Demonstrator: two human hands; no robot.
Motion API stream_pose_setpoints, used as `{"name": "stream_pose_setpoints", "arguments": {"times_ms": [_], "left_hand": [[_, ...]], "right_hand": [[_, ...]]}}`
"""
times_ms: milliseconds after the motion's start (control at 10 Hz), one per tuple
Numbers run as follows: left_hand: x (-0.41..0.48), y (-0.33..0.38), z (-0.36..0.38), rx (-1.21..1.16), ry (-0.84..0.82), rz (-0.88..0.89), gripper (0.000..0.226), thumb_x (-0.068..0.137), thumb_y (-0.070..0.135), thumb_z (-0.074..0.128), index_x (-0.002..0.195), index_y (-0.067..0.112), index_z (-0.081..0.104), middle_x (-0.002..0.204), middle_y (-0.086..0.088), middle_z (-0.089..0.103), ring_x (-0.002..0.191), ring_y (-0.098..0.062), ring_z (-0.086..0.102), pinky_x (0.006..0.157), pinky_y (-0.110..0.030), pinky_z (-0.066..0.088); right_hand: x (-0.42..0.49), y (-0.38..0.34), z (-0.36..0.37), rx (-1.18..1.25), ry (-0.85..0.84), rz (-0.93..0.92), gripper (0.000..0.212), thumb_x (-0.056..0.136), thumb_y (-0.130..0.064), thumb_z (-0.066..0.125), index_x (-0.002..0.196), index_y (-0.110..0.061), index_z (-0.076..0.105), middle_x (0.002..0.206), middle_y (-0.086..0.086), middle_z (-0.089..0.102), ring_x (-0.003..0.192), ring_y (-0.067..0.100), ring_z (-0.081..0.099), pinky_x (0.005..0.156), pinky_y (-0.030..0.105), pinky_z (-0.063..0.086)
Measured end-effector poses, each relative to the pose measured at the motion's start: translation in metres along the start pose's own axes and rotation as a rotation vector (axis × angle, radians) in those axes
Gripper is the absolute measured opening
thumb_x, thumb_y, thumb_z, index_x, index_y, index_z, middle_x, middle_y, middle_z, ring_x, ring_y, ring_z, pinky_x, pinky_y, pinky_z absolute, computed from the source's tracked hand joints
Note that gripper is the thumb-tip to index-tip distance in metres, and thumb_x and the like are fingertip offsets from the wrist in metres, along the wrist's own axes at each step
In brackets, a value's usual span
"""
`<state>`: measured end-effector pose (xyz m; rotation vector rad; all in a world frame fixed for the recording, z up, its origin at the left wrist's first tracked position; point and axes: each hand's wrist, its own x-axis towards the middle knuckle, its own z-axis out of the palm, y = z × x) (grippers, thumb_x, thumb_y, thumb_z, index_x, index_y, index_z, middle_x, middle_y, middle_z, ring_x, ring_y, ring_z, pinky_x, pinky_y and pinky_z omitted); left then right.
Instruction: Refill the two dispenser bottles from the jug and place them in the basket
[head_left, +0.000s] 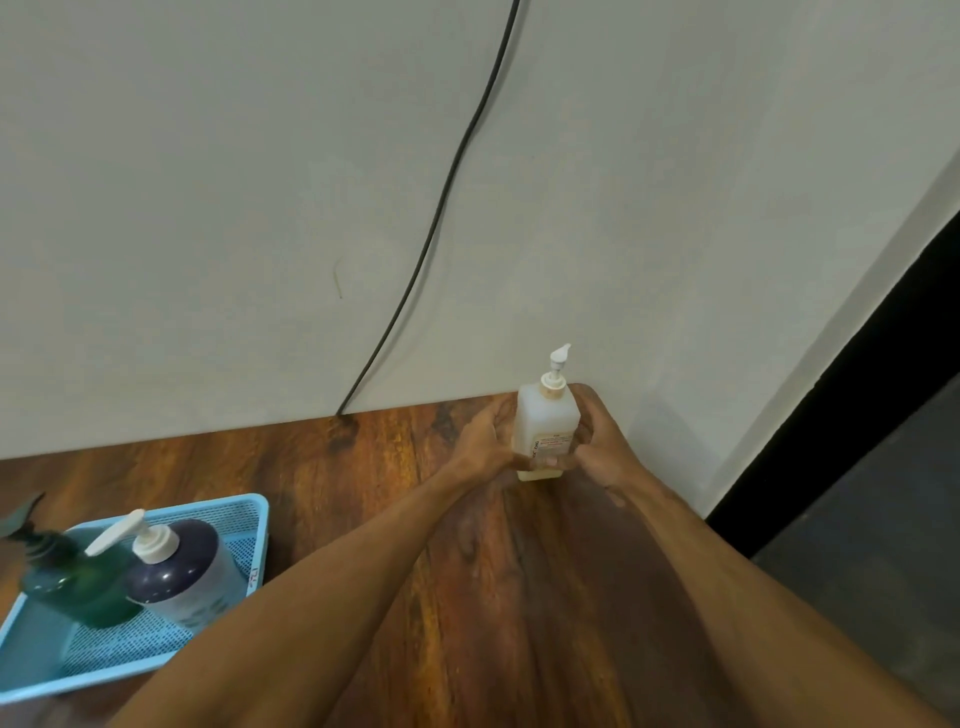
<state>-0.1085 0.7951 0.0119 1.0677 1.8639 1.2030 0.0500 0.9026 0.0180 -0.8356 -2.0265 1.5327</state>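
Note:
A translucent white pump bottle (545, 415) with a small label stands upright at the far right corner of the wooden table (395, 519), near the wall. My left hand (480, 441) grips its left side and my right hand (597, 447) grips its right side, fingers curled round the lower body. A light blue plastic basket (249, 525) sits at the left, holding a green pump bottle (78, 582) and a dark blue pump bottle (182, 566) with a white pump. No jug is in view.
A black cable (441, 208) runs down the pale wall to the table's back edge. The table's right edge drops off next to a dark doorway (857, 415) and grey floor.

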Motion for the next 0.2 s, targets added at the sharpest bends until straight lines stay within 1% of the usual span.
{"name": "stream_pose_setpoints", "arguments": {"times_ms": [100,200], "left_hand": [[-0.026,0.016,-0.017,0.005,0.037,-0.02,0.105,0.062,0.005,0.091,0.151,0.017,0.036,0.148,-0.002,0.049,0.132,-0.021,0.049,0.109,-0.042,0.046],[-0.063,0.039,-0.037,-0.045,0.124,-0.038,0.09,0.067,0.007,0.088,0.145,0.019,0.045,0.138,-0.003,0.057,0.116,-0.019,0.06,0.097,-0.041,0.055]], "right_hand": [[-0.021,-0.017,-0.002,0.044,0.028,0.041,0.092,0.066,0.021,0.076,0.132,-0.039,0.053,0.129,-0.025,0.062,0.121,-0.002,0.059,0.091,0.036,0.06],[-0.052,-0.048,0.01,0.1,0.274,0.099,0.087,0.074,0.012,0.078,0.144,-0.03,0.05,0.133,-0.02,0.06,0.119,0.0,0.058,0.093,0.025,0.054]]}}
